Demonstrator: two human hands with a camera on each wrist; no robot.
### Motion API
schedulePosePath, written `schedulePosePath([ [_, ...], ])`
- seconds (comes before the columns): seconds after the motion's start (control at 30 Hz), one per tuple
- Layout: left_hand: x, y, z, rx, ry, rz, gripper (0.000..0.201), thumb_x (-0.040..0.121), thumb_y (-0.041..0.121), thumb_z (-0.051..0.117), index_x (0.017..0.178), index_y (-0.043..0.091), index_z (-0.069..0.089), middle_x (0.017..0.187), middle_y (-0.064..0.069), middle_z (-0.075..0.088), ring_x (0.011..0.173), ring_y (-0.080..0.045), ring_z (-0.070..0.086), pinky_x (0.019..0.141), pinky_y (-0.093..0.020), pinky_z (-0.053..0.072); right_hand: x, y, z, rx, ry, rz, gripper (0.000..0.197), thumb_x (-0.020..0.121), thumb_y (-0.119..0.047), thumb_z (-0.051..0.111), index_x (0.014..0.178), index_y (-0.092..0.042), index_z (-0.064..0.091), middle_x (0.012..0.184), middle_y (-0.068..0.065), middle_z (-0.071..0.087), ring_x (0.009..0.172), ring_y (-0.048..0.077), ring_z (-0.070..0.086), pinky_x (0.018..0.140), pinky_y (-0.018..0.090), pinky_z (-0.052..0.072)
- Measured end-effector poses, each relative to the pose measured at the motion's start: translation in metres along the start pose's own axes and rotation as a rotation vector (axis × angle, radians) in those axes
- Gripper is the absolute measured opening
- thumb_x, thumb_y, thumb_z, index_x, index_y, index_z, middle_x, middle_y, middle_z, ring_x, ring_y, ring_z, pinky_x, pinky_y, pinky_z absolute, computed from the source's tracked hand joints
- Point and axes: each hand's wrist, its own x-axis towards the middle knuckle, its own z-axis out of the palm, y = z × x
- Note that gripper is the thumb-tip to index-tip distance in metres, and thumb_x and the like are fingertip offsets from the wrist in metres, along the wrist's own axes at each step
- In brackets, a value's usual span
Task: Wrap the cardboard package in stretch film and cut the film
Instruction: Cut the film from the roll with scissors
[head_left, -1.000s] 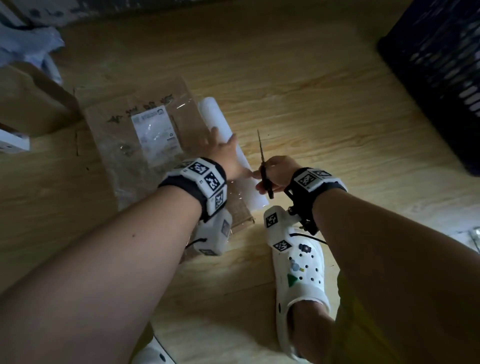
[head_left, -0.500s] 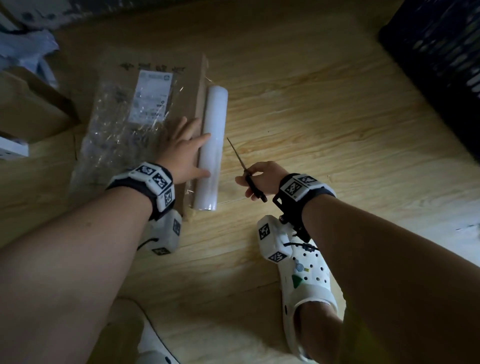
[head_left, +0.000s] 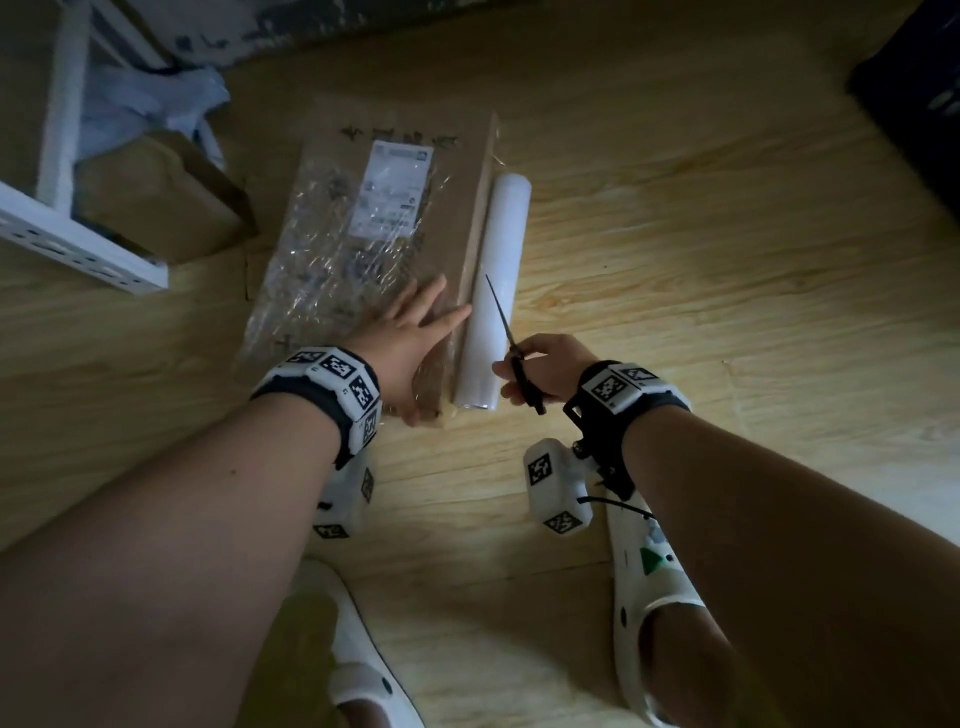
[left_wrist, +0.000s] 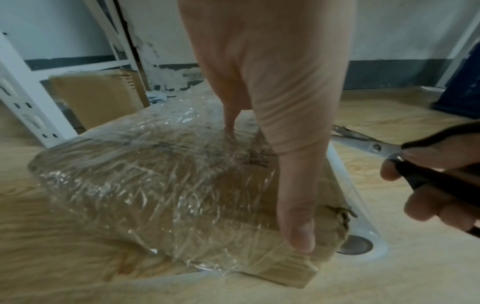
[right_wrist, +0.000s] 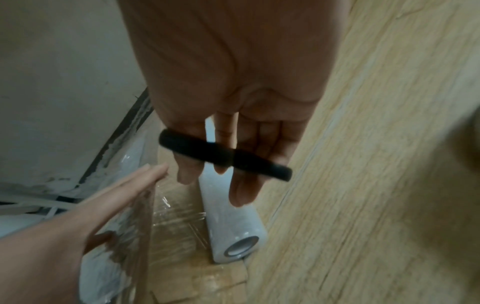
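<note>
A flat cardboard package (head_left: 395, 228) (left_wrist: 161, 185) lies on the wooden floor, its top covered in wrinkled stretch film. My left hand (head_left: 410, 332) (left_wrist: 275, 102) presses flat on its near right corner, fingers straight. The white film roll (head_left: 496, 291) (right_wrist: 233, 224) lies along the package's right edge, and film stretches from it to the package. My right hand (head_left: 545, 369) (right_wrist: 228, 144) holds black-handled scissors (head_left: 511, 348) (left_wrist: 376, 148), fingers through the loops (right_wrist: 223, 154). The blades point away over the roll and look nearly together.
A white perforated metal rack (head_left: 67, 228) stands at the left, with a brown cardboard box (head_left: 171, 208) and a pale plastic bag (head_left: 150, 104) behind it. A dark crate (head_left: 919, 104) sits at the far right. My feet in white clogs (head_left: 649, 571) are below the hands.
The package has been laid flat with the roll beside its right edge. My left hand shifted from the roll onto the package. The scissors came closer, over the roll.
</note>
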Motion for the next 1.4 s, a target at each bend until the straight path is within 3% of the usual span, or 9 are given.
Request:
schedulePosePath([
  [0.07, 0.003, 0.002, -0.001, -0.014, 0.013, -0.010, 0.140, 0.055, 0.032, 0.089, 0.148, 0.039, -0.015, 0.150, 0.008, -0.038, 0.141, -0.020, -0.030, 0.113, -0.056, 0.004, -0.001, 0.006, -0.001, 0.065, -0.009, 0.022, 0.014, 0.084, -0.018, 0.074, 0.090, -0.015, 0.062, 0.057, 0.006, 0.069, 0.057, 0.021, 0.064, 0.058, 0.029, 0.055],
  [0.17, 0.012, 0.009, -0.003, -0.122, 0.104, -0.032, 0.135, 0.058, 0.036, 0.088, 0.150, 0.036, -0.011, 0.153, 0.007, -0.032, 0.143, -0.020, -0.024, 0.115, -0.051, 0.005, -0.004, 0.010, -0.001, 0.143, 0.004, 0.020, 0.013, 0.083, -0.014, 0.075, 0.087, -0.013, 0.063, 0.057, 0.012, 0.066, 0.066, 0.029, 0.058, 0.073, 0.043, 0.053],
  [0.2, 0.019, 0.015, -0.004, -0.178, 0.150, -0.044, 0.130, 0.060, 0.038, 0.086, 0.151, 0.034, -0.008, 0.155, 0.005, -0.028, 0.145, -0.021, -0.021, 0.117, -0.050, 0.006, -0.004, 0.011, -0.002, 0.172, 0.023, 0.013, 0.014, 0.083, -0.014, 0.075, 0.088, -0.012, 0.063, 0.054, 0.011, 0.064, 0.065, 0.029, 0.055, 0.070, 0.043, 0.049],
  [0.37, 0.058, 0.053, -0.008, -0.331, 0.333, -0.109, 0.110, 0.070, 0.038, 0.077, 0.152, 0.028, 0.004, 0.159, -0.004, -0.018, 0.146, -0.029, -0.011, 0.117, -0.053, 0.015, -0.012, 0.011, -0.015, 0.319, 0.070, -0.014, 0.029, 0.086, -0.030, 0.070, 0.106, -0.011, 0.063, 0.053, 0.009, 0.060, 0.047, 0.020, 0.047, 0.050, 0.028, 0.038],
  [0.53, 0.058, 0.051, -0.016, -0.408, 0.321, -0.113, 0.105, 0.075, 0.023, 0.077, 0.153, 0.027, 0.005, 0.159, 0.000, -0.019, 0.148, -0.023, -0.004, 0.118, -0.039, 0.021, -0.033, 0.014, -0.036, 0.318, -0.033, -0.019, 0.026, 0.090, -0.038, 0.062, 0.091, -0.012, 0.059, 0.066, 0.012, 0.055, 0.051, 0.019, 0.046, 0.046, 0.024, 0.038],
  [0.73, 0.057, 0.049, -0.017, -0.344, 0.333, -0.119, 0.110, 0.070, 0.037, 0.080, 0.152, 0.026, 0.008, 0.159, -0.002, -0.015, 0.148, -0.025, -0.006, 0.117, -0.044, 0.010, -0.047, 0.028, -0.050, 0.313, -0.105, 0.036, 0.032, 0.090, -0.041, 0.061, 0.094, -0.009, 0.056, 0.067, 0.010, 0.057, 0.050, 0.018, 0.049, 0.050, 0.027, 0.039],
  [0.9, 0.059, 0.048, -0.018, -0.317, 0.332, -0.131, 0.115, 0.064, 0.031, 0.084, 0.152, 0.028, 0.010, 0.160, -0.001, -0.014, 0.148, -0.026, -0.003, 0.118, -0.049, 0.015, -0.053, 0.030, -0.056, 0.249, -0.195, 0.072, 0.032, 0.091, -0.041, 0.059, 0.093, -0.010, 0.057, 0.065, 0.008, 0.057, 0.049, 0.016, 0.047, 0.044, 0.023, 0.040],
  [1.2, 0.056, 0.050, -0.012, -0.384, 0.353, -0.121, 0.118, 0.070, 0.035, 0.079, 0.153, 0.015, -0.002, 0.160, 0.003, -0.014, 0.148, -0.018, 0.001, 0.117, -0.036, 0.017, -0.030, 0.002, -0.033, 0.311, -0.178, 0.001, 0.036, 0.090, -0.043, 0.060, 0.094, -0.008, 0.056, 0.067, 0.010, 0.058, 0.046, 0.016, 0.050, 0.045, 0.023, 0.042],
  [1.4, 0.059, 0.049, -0.014, -0.431, 0.436, -0.139, 0.088, 0.082, 0.038, 0.062, 0.152, 0.018, 0.014, 0.160, 0.007, 0.001, 0.147, -0.017, 0.011, 0.118, -0.040, 0.020, -0.015, -0.012, -0.025, 0.318, -0.167, 0.004, 0.042, 0.091, -0.046, 0.058, 0.099, -0.005, 0.055, 0.068, 0.011, 0.058, 0.050, 0.018, 0.052, 0.046, 0.024, 0.046],
])
